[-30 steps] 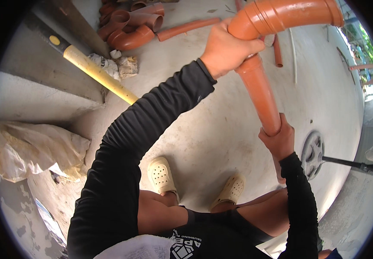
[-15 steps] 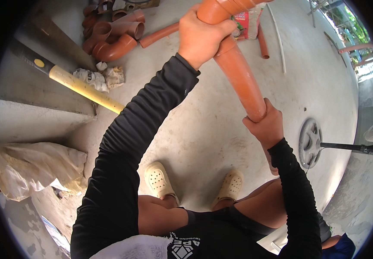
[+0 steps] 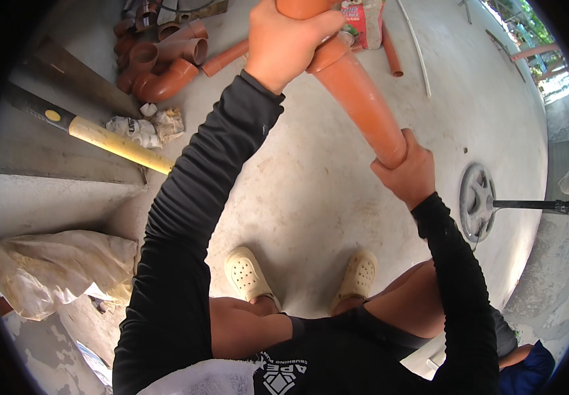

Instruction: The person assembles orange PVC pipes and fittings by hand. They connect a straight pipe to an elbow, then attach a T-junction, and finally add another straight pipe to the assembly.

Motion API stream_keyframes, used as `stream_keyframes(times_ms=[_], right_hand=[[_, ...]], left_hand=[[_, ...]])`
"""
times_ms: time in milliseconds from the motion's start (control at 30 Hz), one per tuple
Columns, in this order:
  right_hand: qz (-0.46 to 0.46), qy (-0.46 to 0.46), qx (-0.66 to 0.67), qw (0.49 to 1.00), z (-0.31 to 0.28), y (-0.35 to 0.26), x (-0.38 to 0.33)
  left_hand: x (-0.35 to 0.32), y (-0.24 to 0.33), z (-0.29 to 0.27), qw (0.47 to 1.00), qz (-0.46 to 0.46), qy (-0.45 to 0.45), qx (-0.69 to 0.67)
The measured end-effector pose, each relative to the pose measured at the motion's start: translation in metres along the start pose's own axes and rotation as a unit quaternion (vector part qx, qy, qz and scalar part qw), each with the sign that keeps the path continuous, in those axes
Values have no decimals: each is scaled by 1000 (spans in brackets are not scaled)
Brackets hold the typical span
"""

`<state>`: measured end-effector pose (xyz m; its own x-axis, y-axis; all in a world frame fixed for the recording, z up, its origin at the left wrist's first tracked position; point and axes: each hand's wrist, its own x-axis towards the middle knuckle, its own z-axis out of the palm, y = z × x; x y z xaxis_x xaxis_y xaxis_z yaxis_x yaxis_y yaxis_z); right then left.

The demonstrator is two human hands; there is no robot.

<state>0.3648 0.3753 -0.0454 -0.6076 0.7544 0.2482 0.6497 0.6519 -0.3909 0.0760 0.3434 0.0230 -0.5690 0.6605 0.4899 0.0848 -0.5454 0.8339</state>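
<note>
An orange-brown plastic pipe [image 3: 360, 99] slants across the upper middle of the head view. Its far end sits in a wider pipe fitting [image 3: 329, 55] of the same colour, partly cut off by the top edge. My left hand [image 3: 287, 43] is closed round the fitting, the thumb lying across it. Lower down and to the right, my right hand [image 3: 408, 168] wraps the pipe's near end, so the opening there is hidden. Both arms are stretched forward, and the pipe is held above the floor.
Loose pipe fittings [image 3: 166, 80] are piled at the far left, near a yellow-and-black handle [image 3: 110, 141]. A printed sack [image 3: 365, 26] and a short pipe [image 3: 391, 56] lie far off. At right stands a round-based fan [image 3: 476, 203]; a person in blue [image 3: 528, 370] is at lower right.
The fitting and my left hand have shifted up and left in view, with more of the fitting now beyond the top edge. Both hands keep their grip. The surroundings have shifted slightly too.
</note>
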Motion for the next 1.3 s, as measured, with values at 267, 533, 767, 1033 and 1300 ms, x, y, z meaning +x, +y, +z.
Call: stream_keyframes(times_ms=[267,533,767,1033,1300], right_hand=[[18,-44,38,998,2,-13,-13],[-19,-14,28,999,1,-1,2],[31,-42,66,996,6,-19,-10],[6,-29,59,998,6,5,1],[3,-34,80,996,13,-5,-11]], left_hand=[[4,19,-13,996,-57,-35,50],[-1,35,-10,997,-25,-46,57],[1,28,-10,998,21,-6,52],[-5,41,-7,992,14,-63,104],[-11,45,-3,994,18,-27,109]])
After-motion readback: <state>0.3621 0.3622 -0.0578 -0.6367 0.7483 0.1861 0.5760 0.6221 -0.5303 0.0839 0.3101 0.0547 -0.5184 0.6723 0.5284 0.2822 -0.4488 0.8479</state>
